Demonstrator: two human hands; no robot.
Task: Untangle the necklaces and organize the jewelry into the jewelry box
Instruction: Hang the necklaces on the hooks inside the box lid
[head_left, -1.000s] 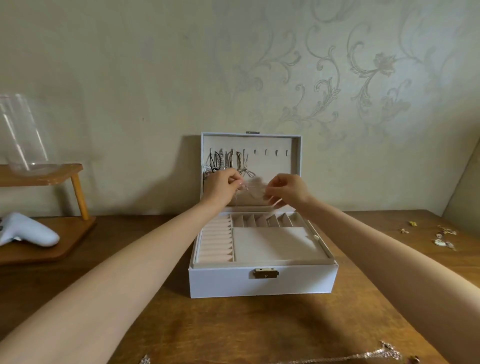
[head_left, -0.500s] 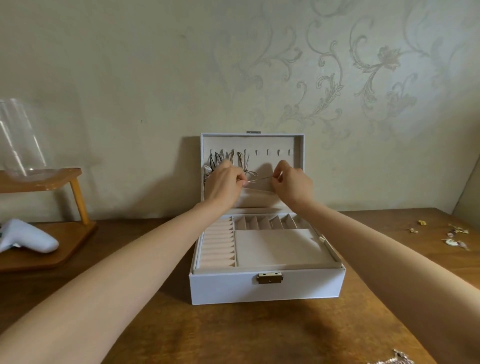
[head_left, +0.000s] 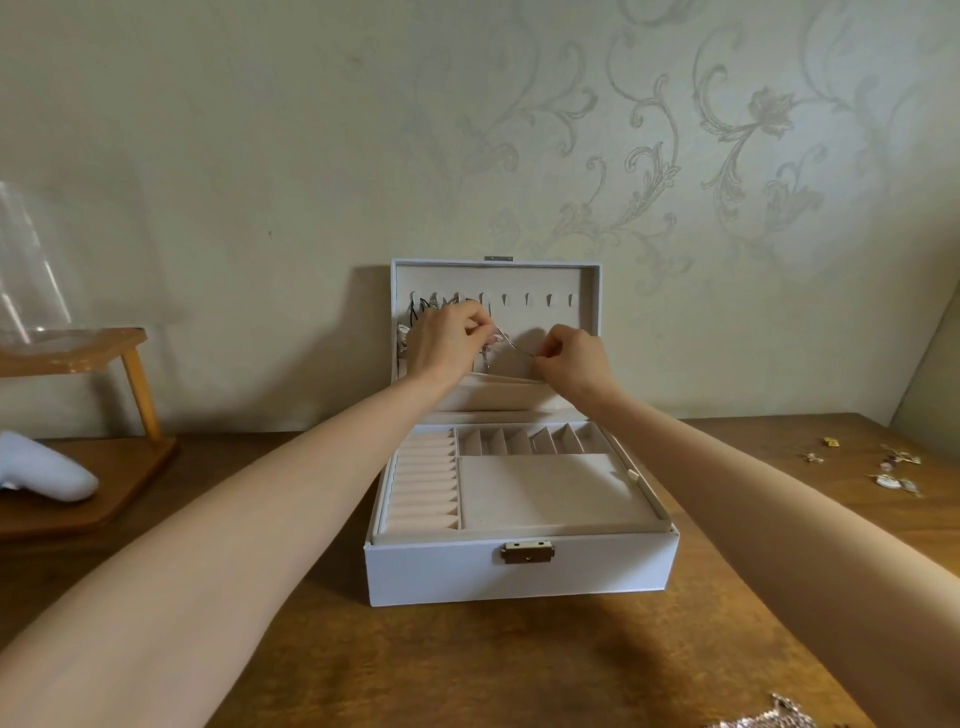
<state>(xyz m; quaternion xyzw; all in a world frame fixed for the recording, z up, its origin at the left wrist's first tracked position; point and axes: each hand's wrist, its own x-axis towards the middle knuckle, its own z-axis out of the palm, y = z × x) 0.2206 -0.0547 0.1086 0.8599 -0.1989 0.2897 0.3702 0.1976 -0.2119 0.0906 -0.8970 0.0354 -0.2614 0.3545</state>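
Open jewelry box (head_left: 441, 571) blocks the table (head_left: 467, 665) centre; passage lies either side.

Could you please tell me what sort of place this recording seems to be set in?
Probably a room in a home: patterned wallpaper behind a wooden table, with a white jewelry box open on it.

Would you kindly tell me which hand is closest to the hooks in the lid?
The left hand, up at the hooks beside the hung necklaces; the right hand pinches the chain lower down, clear of them.
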